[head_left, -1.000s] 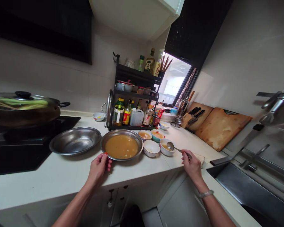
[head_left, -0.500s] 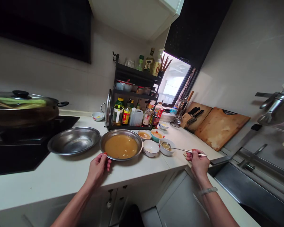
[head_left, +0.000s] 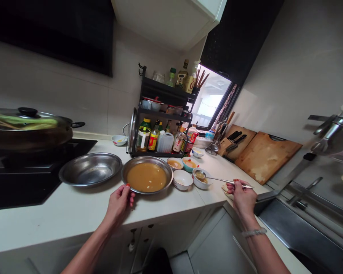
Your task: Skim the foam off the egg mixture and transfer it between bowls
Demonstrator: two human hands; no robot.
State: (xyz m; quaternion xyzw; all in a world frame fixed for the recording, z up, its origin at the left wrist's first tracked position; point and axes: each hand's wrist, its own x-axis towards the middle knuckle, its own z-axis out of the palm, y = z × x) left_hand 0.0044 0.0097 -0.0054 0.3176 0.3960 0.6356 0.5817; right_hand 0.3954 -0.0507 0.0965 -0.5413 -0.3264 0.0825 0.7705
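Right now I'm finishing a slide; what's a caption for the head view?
Left hand on a metal dish of brown liquid, right hand holding a spoon at a white bowl.

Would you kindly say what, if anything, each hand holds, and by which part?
The right hand holds a spoon by its handle; the left hand holds the filled basin by its near left rim.

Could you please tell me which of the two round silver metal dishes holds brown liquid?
The round silver metal dish whose rim the left hand grips: brown liquid covers its bottom. The other silver metal dish, nearer the black stove, shows none.
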